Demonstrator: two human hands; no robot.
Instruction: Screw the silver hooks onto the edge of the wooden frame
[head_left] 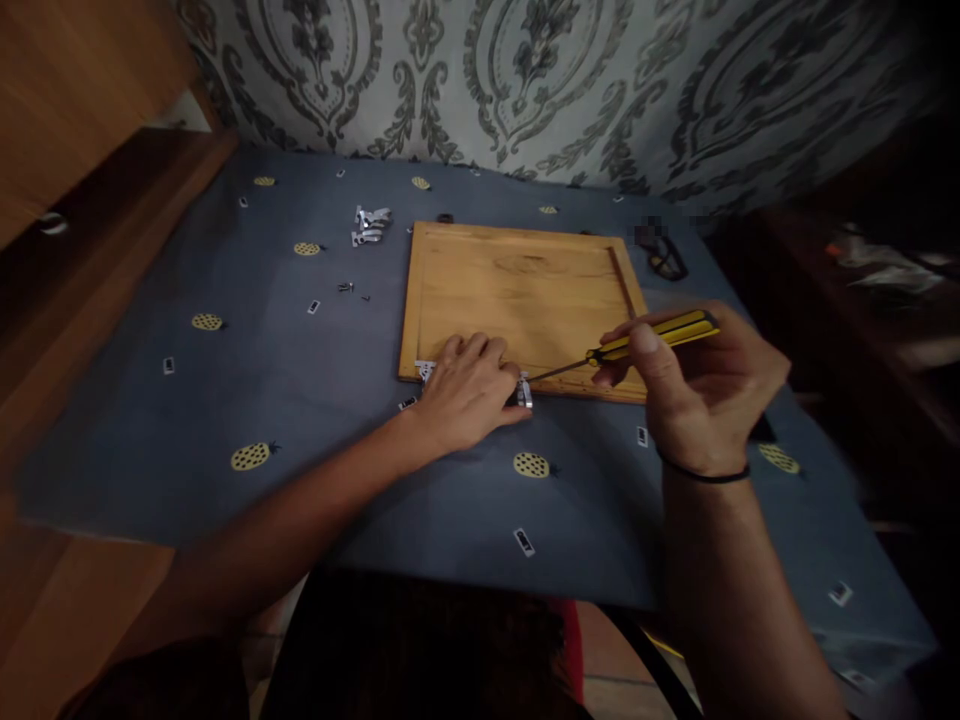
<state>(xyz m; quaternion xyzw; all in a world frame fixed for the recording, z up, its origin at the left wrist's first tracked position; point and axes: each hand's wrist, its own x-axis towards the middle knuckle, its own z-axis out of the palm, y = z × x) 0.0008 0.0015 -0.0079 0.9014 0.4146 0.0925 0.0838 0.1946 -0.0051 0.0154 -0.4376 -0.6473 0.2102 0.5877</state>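
Our tabletop (390,510) is blue cloth w/ pineapple prints. Its far edge runs along the patterned drape (420,80), its L edge by the wooden cabinet (82,90). A wide stretch of cloth lies btwn the panel & the L edge, w/ silver hinges (370,226) toward the far L corner and small screws (345,288) nearer us. Another band runs btwn the panel's near side & the near edge; our L forearm crosses its L part. On the R, the dark glasses (666,256) sit nr the R edge, just beyond the panel's far R corner.

The wooden panel (525,290) lies flat, approx. mid-tabletop & toward the far edge. A metal plate (424,371) is on its near L corner; a silver metal piece (526,392) is at its near side, just R of our L hand.

Our L hand (471,392) is palm down over the panel's near side, fingers bent & close together, thumb out to the R by the metal piece; can't tell if it grips anything underneath. Our R hand (697,385) is raised over the panel's near R corner, fingers & thumb closed round the yellow-black handle of the screwdriver (652,338). Its shaft slants down L, tip at the metal piece; contact's too small to tell.
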